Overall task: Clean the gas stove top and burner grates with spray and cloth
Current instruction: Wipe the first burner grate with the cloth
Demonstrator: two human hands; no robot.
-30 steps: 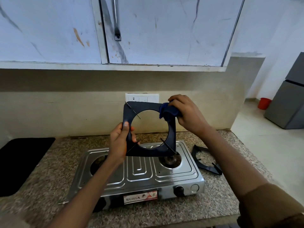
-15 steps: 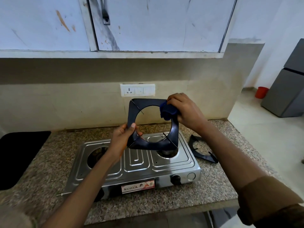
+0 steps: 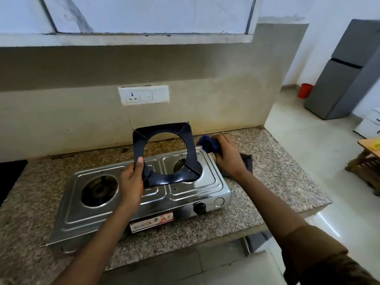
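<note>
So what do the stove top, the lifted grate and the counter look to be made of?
Stove top: likely stainless steel, shiny with pressed ridges and reflections. Grate: dark glossy coating, probably enamelled metal. Counter: speckled polished stone, granite by its look.

One word can be read: "SURYA", in dark capitals on the white left part of a label [image 3: 151, 221] stuck to the front face of the steel gas stove [image 3: 191, 194], at 6 o'clock of its top. The red right part of the label carries small marks too blurred to make out. No other writing is readable.
</note>
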